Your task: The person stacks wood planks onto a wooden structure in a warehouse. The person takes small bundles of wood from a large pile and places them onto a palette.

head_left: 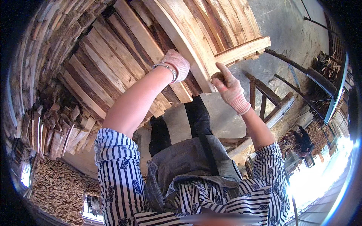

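A long pale wooden board (184, 41) lies slanted across the top of the view, its near end above my legs. My left hand (176, 66), in a pale pinkish work glove with a band at the wrist, is closed at the board's left edge; its fingertips are hidden. At the near right corner my right hand (230, 88), gloved alike, grips the board's end, its fingers bent round the corner. Left of the board lies a row of rough planks (113, 56), some with dark bark. More planks (222, 22) lie to its right, with a short crosswise batten (243, 51) at their end.
Stacked lumber (45, 49) walls the far left. Below it stand short wood offcuts (56, 132) and a large heap of wood pieces (56, 184). A timber frame (269, 101) stands on the concrete floor (290, 30) at right. Another person (303, 141) is farther off.
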The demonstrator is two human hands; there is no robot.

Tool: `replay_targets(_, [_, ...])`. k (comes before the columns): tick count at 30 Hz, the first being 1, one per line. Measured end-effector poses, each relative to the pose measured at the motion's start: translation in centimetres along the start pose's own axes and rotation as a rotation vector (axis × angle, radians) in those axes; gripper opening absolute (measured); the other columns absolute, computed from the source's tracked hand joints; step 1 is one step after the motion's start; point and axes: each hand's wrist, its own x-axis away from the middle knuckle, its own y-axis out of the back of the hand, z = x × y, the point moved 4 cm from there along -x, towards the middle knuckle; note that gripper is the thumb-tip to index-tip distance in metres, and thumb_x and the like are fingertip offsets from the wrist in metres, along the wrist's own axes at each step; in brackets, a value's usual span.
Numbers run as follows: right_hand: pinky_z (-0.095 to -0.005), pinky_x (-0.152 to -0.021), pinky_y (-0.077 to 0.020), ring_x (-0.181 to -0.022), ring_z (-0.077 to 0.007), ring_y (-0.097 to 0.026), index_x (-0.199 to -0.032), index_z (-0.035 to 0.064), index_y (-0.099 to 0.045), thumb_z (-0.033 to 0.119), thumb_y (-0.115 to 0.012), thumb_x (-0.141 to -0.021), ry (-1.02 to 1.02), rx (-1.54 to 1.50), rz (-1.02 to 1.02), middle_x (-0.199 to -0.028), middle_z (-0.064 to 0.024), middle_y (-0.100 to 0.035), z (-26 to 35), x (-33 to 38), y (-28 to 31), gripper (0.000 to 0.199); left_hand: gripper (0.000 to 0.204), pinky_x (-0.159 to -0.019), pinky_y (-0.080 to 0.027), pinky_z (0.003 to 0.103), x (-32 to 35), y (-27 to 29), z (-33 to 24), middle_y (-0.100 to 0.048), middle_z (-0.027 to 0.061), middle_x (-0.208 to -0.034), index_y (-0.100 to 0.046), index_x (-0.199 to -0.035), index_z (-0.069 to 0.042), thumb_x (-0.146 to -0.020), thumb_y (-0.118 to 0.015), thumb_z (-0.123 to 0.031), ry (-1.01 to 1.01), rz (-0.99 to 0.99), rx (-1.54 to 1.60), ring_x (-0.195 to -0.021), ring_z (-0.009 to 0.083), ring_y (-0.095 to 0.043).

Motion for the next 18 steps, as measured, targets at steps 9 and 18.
replay_targets(9, [-0.0344,-0.088,-0.0559,-0.100,-0.0255,-0.071,-0.137,0.0110,-0.059,0.014,-0.064,-0.098,0.408,0.263,-0.104,-0.109,-0.0133,-0.071,6.4,-3.4,-3.9,0.040,0.041,-0.096,-0.047,0.040,0.6,-2.8,0.2,-0.071,0.0081,-0.112,-0.076,-0.108,-0.013,-0.099,-0.057,-0.048,0.055,-0.263,-0.084,-0.111,0.0207,-0.060])
replay_targets(18, [-0.0470,-0.090,-0.0552,-0.105,-0.0394,-0.066,-0.137,0.0118,-0.056,0.018,-0.060,-0.097,0.411,0.599,0.108,-0.115,-0.0204,-0.067,10.9,-13.2,-11.6,0.041,0.036,-0.105,-0.043,0.052,4.8,-7.6,1.1,-0.064,0.0085,-0.110,-0.073,-0.102,-0.013,-0.077,-0.078,-0.038,-0.164,-1.116,0.184,-0.114,0.0284,-0.056])
